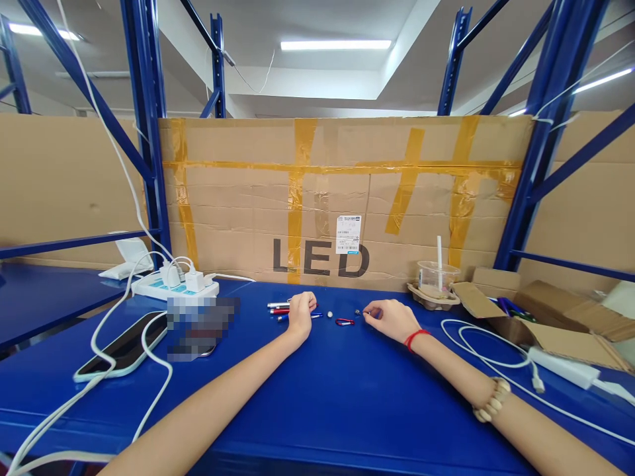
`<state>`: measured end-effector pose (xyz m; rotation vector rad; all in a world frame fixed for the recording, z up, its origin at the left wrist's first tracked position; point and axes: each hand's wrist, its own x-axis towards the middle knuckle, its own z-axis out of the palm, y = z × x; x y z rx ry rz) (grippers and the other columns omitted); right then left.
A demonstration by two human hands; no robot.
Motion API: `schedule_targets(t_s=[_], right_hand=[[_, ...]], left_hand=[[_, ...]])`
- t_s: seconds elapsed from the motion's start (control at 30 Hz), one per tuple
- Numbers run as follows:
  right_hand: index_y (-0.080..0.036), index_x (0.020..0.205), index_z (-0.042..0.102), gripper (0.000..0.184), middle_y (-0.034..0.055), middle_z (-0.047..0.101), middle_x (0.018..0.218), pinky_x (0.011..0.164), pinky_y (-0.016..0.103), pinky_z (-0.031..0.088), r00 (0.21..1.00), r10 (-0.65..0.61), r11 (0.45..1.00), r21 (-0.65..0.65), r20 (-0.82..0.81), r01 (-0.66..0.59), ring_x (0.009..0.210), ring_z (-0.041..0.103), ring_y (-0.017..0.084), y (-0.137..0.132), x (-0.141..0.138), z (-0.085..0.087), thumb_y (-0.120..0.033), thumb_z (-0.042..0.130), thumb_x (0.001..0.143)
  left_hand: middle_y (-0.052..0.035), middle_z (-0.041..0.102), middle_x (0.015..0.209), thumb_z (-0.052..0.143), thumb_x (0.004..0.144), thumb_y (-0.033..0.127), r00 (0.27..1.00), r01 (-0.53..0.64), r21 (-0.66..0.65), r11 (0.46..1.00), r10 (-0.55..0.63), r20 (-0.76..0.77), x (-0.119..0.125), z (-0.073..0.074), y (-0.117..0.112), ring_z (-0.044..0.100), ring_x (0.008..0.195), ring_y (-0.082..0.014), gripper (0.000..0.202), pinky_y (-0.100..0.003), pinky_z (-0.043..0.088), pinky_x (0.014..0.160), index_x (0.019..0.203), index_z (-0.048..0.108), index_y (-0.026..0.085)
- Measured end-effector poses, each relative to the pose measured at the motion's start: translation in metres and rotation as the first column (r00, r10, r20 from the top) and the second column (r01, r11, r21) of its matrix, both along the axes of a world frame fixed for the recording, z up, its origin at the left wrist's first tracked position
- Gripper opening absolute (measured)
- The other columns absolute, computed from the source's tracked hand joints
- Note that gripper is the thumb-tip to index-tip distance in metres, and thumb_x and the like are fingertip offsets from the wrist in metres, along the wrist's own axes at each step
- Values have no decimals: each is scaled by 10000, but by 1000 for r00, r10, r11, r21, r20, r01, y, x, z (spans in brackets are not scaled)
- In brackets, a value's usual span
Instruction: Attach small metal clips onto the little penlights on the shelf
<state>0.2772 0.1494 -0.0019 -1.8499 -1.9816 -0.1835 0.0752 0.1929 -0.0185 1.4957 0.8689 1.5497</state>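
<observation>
My left hand (300,313) rests on the blue table (327,390) with its fingers curled over several small pen-like sticks (278,308), silver, red and blue. My right hand (391,318) lies to the right, thumb and forefinger pinched on a tiny dark part (358,312). Between the hands sit a small white bead (329,315) and a red carabiner clip (344,322). A red string circles my right wrist and a beaded bracelet sits further up the forearm.
A taped cardboard wall marked LED (342,198) closes the back. On the left are a power strip (173,285) with chargers, a phone (124,347) and white cables. On the right stand a plastic cup with straw (436,281), an open cardboard box (536,311) and a white charger cable (496,350).
</observation>
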Motion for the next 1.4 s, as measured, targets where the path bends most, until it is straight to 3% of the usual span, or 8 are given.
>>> schedule_targets(t_s=[0.17,0.3,0.53,0.73,0.9,1.0,1.2,1.4], right_hand=[[-223,843,672,183,-18,677,767,610,231,443,996,79,996,-49,-43,-81,711,617,142,6,6,-2,-228,557,700],[-154,845,665,187,36,674,762,653,257,487,984,124,990,-55,-126,-132,682,624,155,11,11,-4,-258,618,698],[-110,941,629,228,86,662,863,486,216,524,860,204,967,-38,-468,-250,727,635,165,17,12,-9,-159,591,722],[-121,886,651,166,66,673,825,622,240,528,901,269,963,98,-339,-251,721,633,155,20,17,-11,-148,567,746],[-212,885,661,166,1,676,859,693,275,487,983,104,990,109,-155,-87,780,617,158,15,20,-8,-208,520,799],[-251,891,665,171,-24,664,924,670,268,461,999,-14,999,48,-41,16,826,606,164,13,20,-4,-220,521,802],[-268,912,671,177,-12,649,967,675,247,428,994,-50,995,-79,92,57,902,578,172,11,19,-3,-238,543,793],[-246,886,673,178,-1,658,871,613,236,421,997,-61,994,-84,42,65,812,590,157,10,16,-6,-230,537,773]], left_hand=[[20,258,426,286,611,298,998,-29,5,1000,28,63,1,-2,6,237,433,-78,214,-207,188,440,448,231,171],[13,303,406,283,628,334,997,-11,-2,1000,11,75,1,-3,5,303,416,-89,242,-204,227,425,444,272,176],[8,336,379,288,635,340,998,39,-39,998,-37,50,1,-1,0,338,391,-95,262,-207,287,417,428,305,179],[5,340,373,282,648,323,997,78,-23,997,-78,11,2,-1,0,323,391,-94,260,-205,259,416,435,308,175],[0,330,398,252,652,309,998,45,-2,999,-45,-46,0,-2,1,291,411,-86,255,-204,220,435,439,275,170],[-6,339,420,249,657,332,996,63,-12,998,-64,-61,0,-1,0,293,435,-91,258,-208,227,440,451,250,176],[12,368,468,340,677,355,962,189,39,981,-177,-208,4,4,-10,318,477,-90,265,-206,248,467,490,309,169],[55,193,485,480,647,269,903,96,170,981,-14,-430,9,5,-16,201,489,-59,328,-205,209,504,475,224,157]])
